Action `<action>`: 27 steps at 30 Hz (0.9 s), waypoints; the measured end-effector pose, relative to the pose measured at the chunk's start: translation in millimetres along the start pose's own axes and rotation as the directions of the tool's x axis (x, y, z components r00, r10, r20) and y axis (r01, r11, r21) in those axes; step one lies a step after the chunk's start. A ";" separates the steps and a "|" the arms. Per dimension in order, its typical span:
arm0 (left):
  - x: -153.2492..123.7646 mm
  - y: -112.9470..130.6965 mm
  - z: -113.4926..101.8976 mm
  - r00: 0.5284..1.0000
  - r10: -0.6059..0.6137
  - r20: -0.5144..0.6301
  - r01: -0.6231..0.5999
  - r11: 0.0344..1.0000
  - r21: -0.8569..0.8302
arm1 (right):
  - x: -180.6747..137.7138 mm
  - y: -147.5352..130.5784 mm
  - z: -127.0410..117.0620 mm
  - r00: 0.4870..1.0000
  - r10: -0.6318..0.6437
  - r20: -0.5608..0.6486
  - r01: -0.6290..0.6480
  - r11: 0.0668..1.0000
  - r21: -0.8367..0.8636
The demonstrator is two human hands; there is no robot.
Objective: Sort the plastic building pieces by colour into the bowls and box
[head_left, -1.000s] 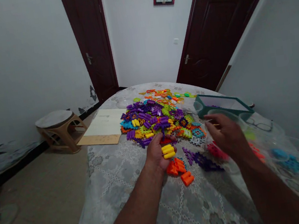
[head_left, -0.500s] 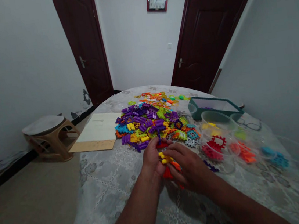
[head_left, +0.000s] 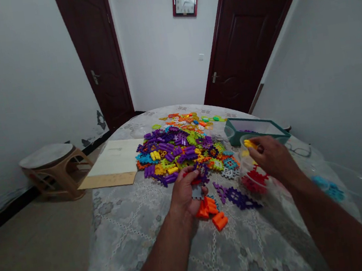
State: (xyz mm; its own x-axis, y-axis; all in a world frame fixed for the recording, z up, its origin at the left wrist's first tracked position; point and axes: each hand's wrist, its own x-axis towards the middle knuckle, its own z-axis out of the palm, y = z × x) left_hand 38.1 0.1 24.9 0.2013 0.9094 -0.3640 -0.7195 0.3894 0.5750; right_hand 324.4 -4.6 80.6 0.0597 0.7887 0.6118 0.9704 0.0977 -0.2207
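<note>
My left hand (head_left: 183,194) is closed around a few plastic building pieces; a grey piece (head_left: 197,191) shows under the thumb, with red and purple ones at the fingertips. Pinched in my right hand (head_left: 273,155) is a yellow building piece (head_left: 249,144), held over a clear plastic cup at the right. Red toothed pieces (head_left: 255,180) show through a clear cup below that hand. Just right of my left hand lie orange tube-shaped pieces (head_left: 220,221) and dark purple toothed pieces (head_left: 240,197). Beyond it spreads a big mixed pile of colourful pieces (head_left: 176,147).
A green-edged box (head_left: 257,130) stands at the back right, with eyeglasses (head_left: 300,150) beside it. Blue pieces (head_left: 330,187) lie in another clear cup. A paper sheet with a tan strip (head_left: 112,163) lies at the left. A stool (head_left: 51,156) stands beside the table.
My right hand has moved away from my left hand to the right, carrying the yellow piece over to the cups. My left hand stays near the pile, and the orange pieces beside it are uncovered.
</note>
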 end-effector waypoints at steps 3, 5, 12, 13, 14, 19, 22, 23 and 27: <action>0.6 -0.7 -0.8 1.000 -0.002 0.010 0.002 1.000 -0.001 | 14.7 40.8 9.8 0.994 0.023 -0.107 -0.040 0.986 -0.160; 0.7 -0.8 -1.0 1.000 0.003 0.011 -0.003 1.000 0.001 | 16.2 47.3 12.2 0.988 0.025 -0.152 -0.052 0.983 -0.176; -2.1 -1.6 0.9 0.998 -0.010 0.056 0.007 0.998 0.056 | -16.4 -43.3 1.8 0.999 0.021 0.044 -0.033 0.961 0.273; -2.9 -1.8 1.3 0.998 -0.011 0.065 0.007 0.997 0.071 | -22.0 -60.2 1.4 0.994 0.014 0.108 -0.050 0.939 0.339; -3.7 -2.1 1.7 0.997 -0.015 0.077 0.008 0.996 0.086 | -27.2 -75.6 2.0 0.985 -0.001 0.175 -0.069 0.918 0.390; -6.4 -3.7 2.3 0.986 -0.043 0.163 0.021 0.990 0.137 | -43.9 -119.5 15.9 0.921 -0.068 0.383 -0.168 0.818 0.550; -5.4 -4.4 1.7 0.986 -0.044 0.161 0.020 0.989 0.147 | -46.1 -121.5 22.9 0.922 -0.013 0.386 -0.236 0.772 0.590; -4.8 -4.3 1.5 0.987 -0.041 0.154 0.019 0.990 0.141 | -45.3 -119.0 23.5 0.923 0.009 0.385 -0.259 0.755 0.603; -3.4 -2.4 2.4 0.990 -0.045 0.133 0.036 0.997 0.067 | -34.8 -94.0 16.0 0.929 0.053 0.366 -0.275 0.762 0.587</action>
State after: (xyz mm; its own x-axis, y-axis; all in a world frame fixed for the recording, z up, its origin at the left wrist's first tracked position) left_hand 40.7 -3.5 26.6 0.3197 0.9024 -0.2891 -0.6654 0.4310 0.6095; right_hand 227.4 -31.5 68.0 0.0209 0.9602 0.2784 0.5859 0.2138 -0.7817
